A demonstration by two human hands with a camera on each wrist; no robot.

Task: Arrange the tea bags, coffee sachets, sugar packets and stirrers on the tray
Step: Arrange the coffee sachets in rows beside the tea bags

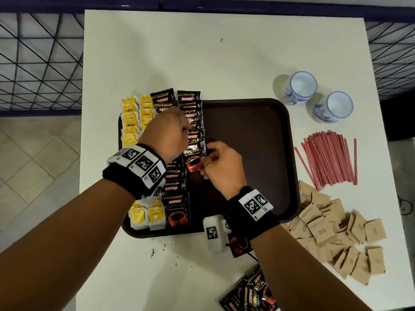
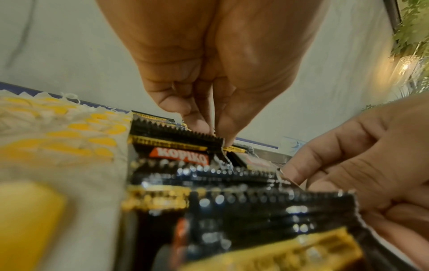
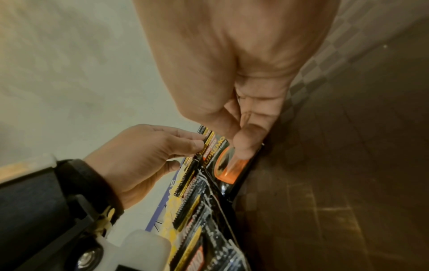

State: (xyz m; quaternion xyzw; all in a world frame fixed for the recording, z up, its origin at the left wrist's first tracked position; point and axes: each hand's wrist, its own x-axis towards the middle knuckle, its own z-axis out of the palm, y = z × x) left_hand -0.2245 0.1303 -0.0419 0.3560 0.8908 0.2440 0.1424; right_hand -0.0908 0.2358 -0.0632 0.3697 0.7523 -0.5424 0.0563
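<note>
A brown tray (image 1: 247,142) holds two columns of yellow tea bags (image 1: 130,122) along its left side and two columns of black coffee sachets (image 1: 177,205) beside them. My left hand (image 1: 187,129) pinches the top edge of a sachet (image 2: 176,155) in the right column between thumb and fingertip. My right hand (image 1: 205,162) pinches the lower end of a coffee sachet (image 1: 195,151) in the same column, its thumb on the printed orange cup (image 3: 228,168). The hands hide the middle of both sachet columns.
Red stirrers (image 1: 330,160) lie in a bundle right of the tray, with a heap of brown sugar packets (image 1: 325,230) nearer me. Two white-and-blue cups (image 1: 301,88) stand at the back right. Loose coffee sachets (image 1: 251,292) lie at the table's front edge.
</note>
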